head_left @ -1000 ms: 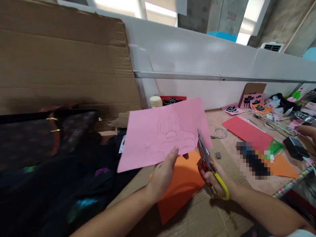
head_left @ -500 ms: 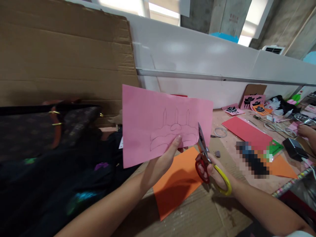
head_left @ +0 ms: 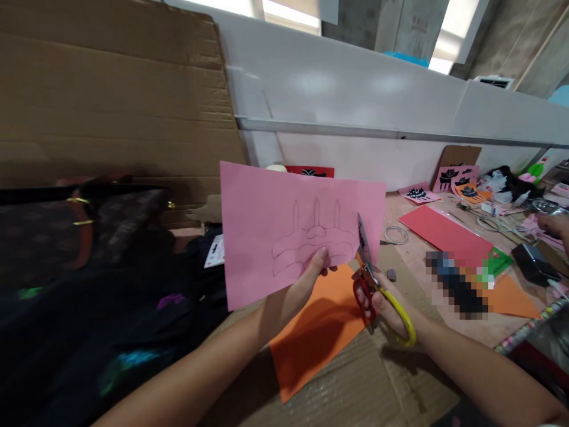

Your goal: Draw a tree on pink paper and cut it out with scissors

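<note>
A sheet of pink paper (head_left: 253, 219) is held up in front of me, bearing a pencil drawing of a tiered cake with three candles. My left hand (head_left: 313, 271) pinches its lower edge, thumb on the drawn face and fingers behind. Scissors (head_left: 365, 261) with one red and one yellow handle are in my right hand (head_left: 382, 302). Their blades point upward at the paper's right part, beside the drawing's right edge, with the sheet between them. An orange sheet (head_left: 311, 350) lies below, partly shaded by my hands.
Dark bags and clothing (head_left: 89, 296) fill the left, before a tall cardboard panel (head_left: 111, 89). To the right lie a red sheet (head_left: 444, 231), a coiled wire (head_left: 395, 235), and a black box (head_left: 534, 264). Another person's hand (head_left: 553, 225) shows at the right edge. Finished paper pieces (head_left: 453, 181) lean near the wall.
The view has shifted slightly, baring a red paper piece behind the pink sheet. Both hands keep their grips; the scissors sit almost unchanged against the paper.
</note>
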The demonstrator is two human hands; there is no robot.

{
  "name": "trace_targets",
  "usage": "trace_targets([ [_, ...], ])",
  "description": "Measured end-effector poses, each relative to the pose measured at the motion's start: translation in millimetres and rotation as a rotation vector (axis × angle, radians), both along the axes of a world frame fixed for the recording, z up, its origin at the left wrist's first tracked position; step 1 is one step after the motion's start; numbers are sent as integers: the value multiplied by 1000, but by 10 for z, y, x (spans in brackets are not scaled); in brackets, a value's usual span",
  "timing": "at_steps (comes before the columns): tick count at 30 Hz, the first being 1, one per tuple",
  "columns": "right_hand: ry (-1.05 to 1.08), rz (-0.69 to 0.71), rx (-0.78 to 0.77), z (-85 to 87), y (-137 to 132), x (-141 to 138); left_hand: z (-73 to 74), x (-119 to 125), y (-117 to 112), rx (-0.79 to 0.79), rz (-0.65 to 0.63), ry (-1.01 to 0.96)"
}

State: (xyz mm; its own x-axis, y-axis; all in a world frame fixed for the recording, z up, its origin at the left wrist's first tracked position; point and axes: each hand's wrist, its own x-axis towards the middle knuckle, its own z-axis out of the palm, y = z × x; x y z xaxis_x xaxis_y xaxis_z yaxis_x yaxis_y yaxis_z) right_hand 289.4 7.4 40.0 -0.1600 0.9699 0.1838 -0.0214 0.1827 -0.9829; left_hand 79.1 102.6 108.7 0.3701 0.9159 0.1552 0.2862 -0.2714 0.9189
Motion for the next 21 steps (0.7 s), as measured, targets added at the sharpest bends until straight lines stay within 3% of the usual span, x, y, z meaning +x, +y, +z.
trace_targets([
  [4,2,-56,-15,-33,30,-16,42,11,6,27,17,-17],
  [12,158,-123,-140,60,28,-145,38,-53,21,55,25,-20],
  [21,181,-97,-134,62,16,-139,30,-44,82,60,18,23],
])
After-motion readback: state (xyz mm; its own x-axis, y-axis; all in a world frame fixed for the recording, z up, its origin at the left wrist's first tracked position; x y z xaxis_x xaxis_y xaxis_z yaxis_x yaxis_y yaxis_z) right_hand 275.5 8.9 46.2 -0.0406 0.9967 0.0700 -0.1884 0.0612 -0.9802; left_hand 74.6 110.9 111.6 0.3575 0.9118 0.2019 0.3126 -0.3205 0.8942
